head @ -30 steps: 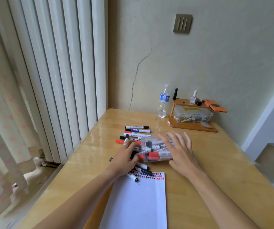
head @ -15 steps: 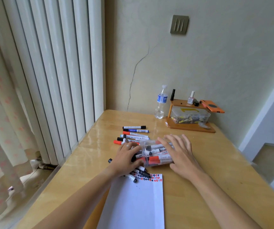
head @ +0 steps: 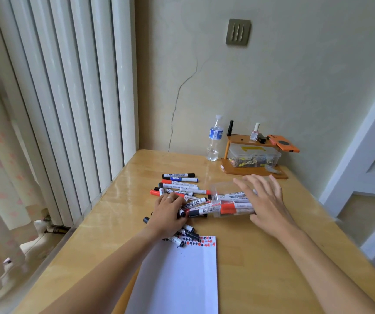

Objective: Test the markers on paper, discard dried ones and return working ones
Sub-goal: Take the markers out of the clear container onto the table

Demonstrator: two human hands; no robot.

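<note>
Since a second ago the right hand (head: pixel 264 201) has slid with the clear container (head: pixel 231 200) toward its own outer side, so more markers now trail from the container's mouth, and the left hand (head: pixel 167 214) has stayed on the heap. That right hand lies flat over the toppled container with fingers spread and nearly straight, pressing rather than gripping. Under the left hand, whose fingers are curled down over the loose markers (head: pixel 195 206), how many pens it actually clasps I cannot tell. A ring shows on one of its fingers.

Beyond the left hand a row of markers (head: pixel 178 184) lies side by side on the desk (head: pixel 272 268), apart from the spilled heap. Just nearer than that hand sits the paper (head: pixel 177 279), its far edge carrying a band of red and dark test marks (head: pixel 195 240); a few more markers overlap that edge.

My reading is that the markers are being emptied out for testing. To do it well, keep the flat palm steady so the container does not roll, and draw pens out singly with the left hand, not by sweeping. Keep untested pens separate from the sorted row beyond.
</note>
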